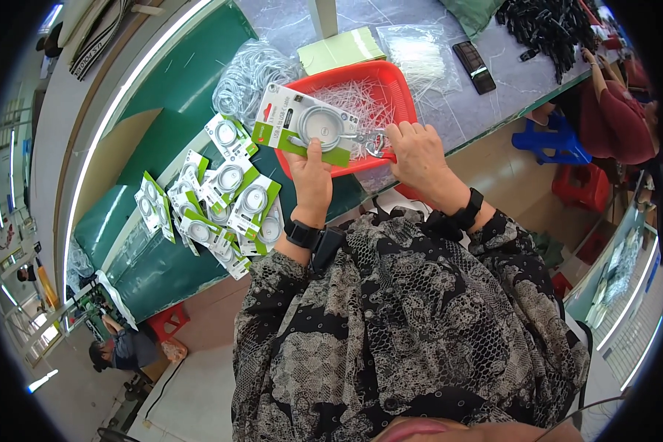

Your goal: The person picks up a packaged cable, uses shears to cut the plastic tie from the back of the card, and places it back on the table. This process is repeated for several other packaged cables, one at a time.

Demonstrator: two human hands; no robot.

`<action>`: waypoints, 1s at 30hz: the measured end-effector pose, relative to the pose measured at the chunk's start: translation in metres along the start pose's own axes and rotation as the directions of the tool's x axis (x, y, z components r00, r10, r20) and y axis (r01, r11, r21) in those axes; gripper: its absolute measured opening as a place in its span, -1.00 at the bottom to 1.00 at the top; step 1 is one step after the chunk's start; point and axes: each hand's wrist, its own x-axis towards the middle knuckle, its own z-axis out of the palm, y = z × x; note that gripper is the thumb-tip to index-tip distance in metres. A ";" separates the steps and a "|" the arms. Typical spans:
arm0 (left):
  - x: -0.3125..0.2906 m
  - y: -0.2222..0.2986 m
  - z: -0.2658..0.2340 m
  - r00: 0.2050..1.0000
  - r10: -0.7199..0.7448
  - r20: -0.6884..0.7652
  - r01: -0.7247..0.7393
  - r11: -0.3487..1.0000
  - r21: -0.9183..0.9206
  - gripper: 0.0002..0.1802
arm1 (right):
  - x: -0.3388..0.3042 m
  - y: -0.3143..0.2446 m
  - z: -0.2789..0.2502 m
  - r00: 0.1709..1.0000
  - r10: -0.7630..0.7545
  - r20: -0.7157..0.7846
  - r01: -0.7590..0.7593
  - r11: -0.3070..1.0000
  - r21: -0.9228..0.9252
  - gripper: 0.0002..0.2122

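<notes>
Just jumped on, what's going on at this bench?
The person's left hand holds a white-and-green cardboard package with a coiled white cable above a red plastic basket of thin white strips. The right hand grips metal pliers with a red handle, tips at the package's right edge; whether they pinch anything is unclear. Similar packages lie piled on the green tabletop to the left.

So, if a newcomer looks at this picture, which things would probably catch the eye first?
Probably the bright red tray, upper centre, holding thin white strips. Over it, the left hand holds a carded white cable, and the right hand grips metal pliers at its right side. Similar carded cables lie piled to the left.
</notes>
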 end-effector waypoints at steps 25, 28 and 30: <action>0.028 0.013 -0.012 0.999 0.006 -0.052 -0.019 0.966 -0.257 -0.51 | 0.066 0.003 -0.014 0.941 0.113 0.319 -0.161 0.979 0.127 -0.85; 0.030 0.002 -0.010 0.993 -0.115 0.027 0.118 0.978 -0.174 -0.51 | 0.052 -0.005 0.014 0.953 0.025 -0.301 0.183 0.747 0.640 -0.75; 0.027 0.004 0.003 0.985 -0.112 0.132 0.137 0.969 -0.203 -0.53 | 0.049 -0.020 0.028 0.958 0.014 -0.287 0.170 0.777 0.606 -0.77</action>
